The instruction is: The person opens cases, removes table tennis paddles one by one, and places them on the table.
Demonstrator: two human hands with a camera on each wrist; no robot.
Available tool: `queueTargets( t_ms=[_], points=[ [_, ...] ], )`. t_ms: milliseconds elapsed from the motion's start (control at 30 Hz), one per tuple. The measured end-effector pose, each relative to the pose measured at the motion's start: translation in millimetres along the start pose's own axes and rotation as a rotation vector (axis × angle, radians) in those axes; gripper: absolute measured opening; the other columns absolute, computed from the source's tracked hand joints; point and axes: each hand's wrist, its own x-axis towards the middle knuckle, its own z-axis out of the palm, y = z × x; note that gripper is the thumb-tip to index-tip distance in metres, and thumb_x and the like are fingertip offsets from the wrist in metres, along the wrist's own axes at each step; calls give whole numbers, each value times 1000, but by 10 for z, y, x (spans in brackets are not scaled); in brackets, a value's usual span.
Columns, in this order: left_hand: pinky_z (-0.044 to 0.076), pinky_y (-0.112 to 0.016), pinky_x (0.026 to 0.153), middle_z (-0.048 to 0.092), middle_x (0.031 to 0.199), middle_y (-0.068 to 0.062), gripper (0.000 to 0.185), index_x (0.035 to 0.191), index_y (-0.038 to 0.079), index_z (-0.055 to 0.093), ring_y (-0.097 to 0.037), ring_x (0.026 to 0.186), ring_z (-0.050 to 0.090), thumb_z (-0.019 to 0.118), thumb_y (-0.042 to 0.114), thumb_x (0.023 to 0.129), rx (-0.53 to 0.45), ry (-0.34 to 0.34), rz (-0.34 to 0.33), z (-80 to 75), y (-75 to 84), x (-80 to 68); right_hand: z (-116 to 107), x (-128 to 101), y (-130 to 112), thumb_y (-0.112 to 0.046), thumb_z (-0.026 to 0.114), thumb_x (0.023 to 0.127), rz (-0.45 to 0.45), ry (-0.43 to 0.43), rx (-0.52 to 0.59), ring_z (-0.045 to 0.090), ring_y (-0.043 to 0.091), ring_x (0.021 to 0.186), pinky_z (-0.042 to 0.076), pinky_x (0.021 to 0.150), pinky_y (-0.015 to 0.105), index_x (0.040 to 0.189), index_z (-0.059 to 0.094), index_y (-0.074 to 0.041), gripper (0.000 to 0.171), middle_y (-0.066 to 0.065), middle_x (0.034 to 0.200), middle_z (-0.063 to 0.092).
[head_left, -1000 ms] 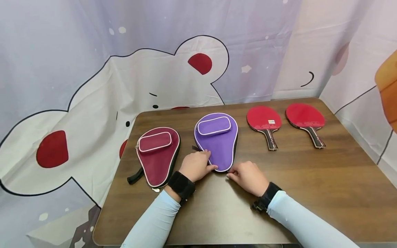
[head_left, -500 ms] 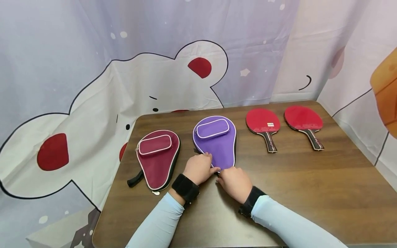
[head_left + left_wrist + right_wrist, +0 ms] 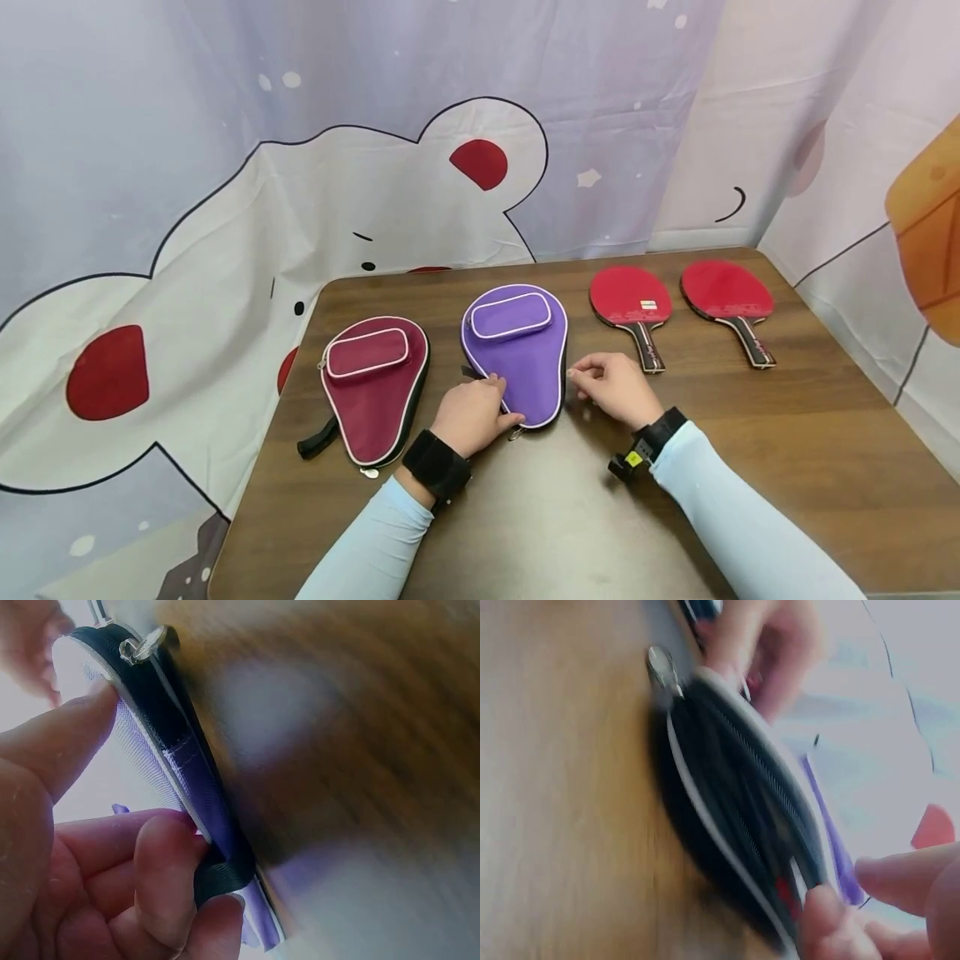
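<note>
A purple table tennis bat case (image 3: 525,375) with a white-edged pocket lies between the hands. My left hand (image 3: 468,412) holds its lower left side. In the left wrist view the thumb presses the front and the fingers curl by a black strap (image 3: 225,877). At the case's right edge is my right hand (image 3: 615,387), its fingertips pinching the rim in the right wrist view. There the zip opening (image 3: 742,787) gapes, with a bit of red inside. The metal zip pull (image 3: 516,433) hangs at the narrow end.
A dark red bat case (image 3: 378,400) with a black strap lies to the left. Two red table tennis bats, a nearer one (image 3: 630,296) and one farther right (image 3: 726,290), lie at the back right of the wooden table (image 3: 750,467). A printed curtain (image 3: 360,192) stands behind.
My right hand has gone from the purple case's right side to its narrow tip, then up to the right edge. The zip pull has shifted left round the tip. My left hand stays on the case.
</note>
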Motion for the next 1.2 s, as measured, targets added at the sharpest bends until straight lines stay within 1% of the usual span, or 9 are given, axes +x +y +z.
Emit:
queueTargets(
  t_ms=[167,300,400,500,633,733,867,1033,1200],
  points=[
    [62,-46,95,71,143,-16,65,140,5,73,-32,121,75,78,56,100,-59,-25,-5,-8,-26,-8,-5,135,146,-9,70,107,112,-103,233,80,31,87,65,68,36,130,68,17,34,24,104,80],
    [61,-47,100,70,145,-16,61,141,6,73,-32,126,73,79,52,101,-125,-13,1,-7,-69,-12,60,162,160,-8,70,107,111,-72,285,79,30,91,64,68,33,133,66,18,36,27,108,78],
    [60,-47,102,72,143,-14,56,140,7,74,-31,127,72,80,48,101,-210,13,4,-12,-97,-29,90,157,123,-8,70,106,103,-33,291,77,28,84,63,64,32,133,66,17,36,25,105,79],
    [61,-47,98,77,134,-9,52,140,10,75,-28,120,75,79,45,102,-278,32,4,-15,-116,-44,112,156,91,-10,72,105,101,6,290,74,23,76,61,61,33,131,68,14,35,21,101,79],
    [61,-37,75,81,98,0,47,141,13,75,-15,86,76,77,43,104,-416,32,-3,-41,-142,-47,144,148,26,-8,74,103,73,73,309,73,18,76,61,64,30,128,71,13,32,20,101,78],
    [57,-30,68,79,90,4,41,138,11,75,-5,73,69,75,36,106,-597,84,-15,-89,-167,-44,172,129,-100,-5,75,102,-7,117,285,74,17,84,60,73,22,127,72,11,30,19,102,77],
    [59,-29,76,81,106,2,35,133,7,75,-5,82,74,71,32,109,-767,240,-61,-186,-197,-59,241,83,-349,-2,78,100,-154,155,196,73,19,88,59,77,21,125,76,5,26,13,98,78],
    [60,-32,67,80,94,-5,32,127,4,72,-16,76,78,69,31,110,-913,398,-167,-328,-218,-119,411,-9,-613,-1,82,96,-372,186,42,73,15,84,62,70,30,122,79,-1,27,4,96,77],
    [60,-31,59,78,84,-7,32,123,6,65,-13,64,75,69,35,110,-958,487,-238,-449,-260,-171,636,-58,-785,-1,83,95,-553,172,-75,71,11,82,60,68,30,123,80,-3,28,3,99,76]
  ],
)
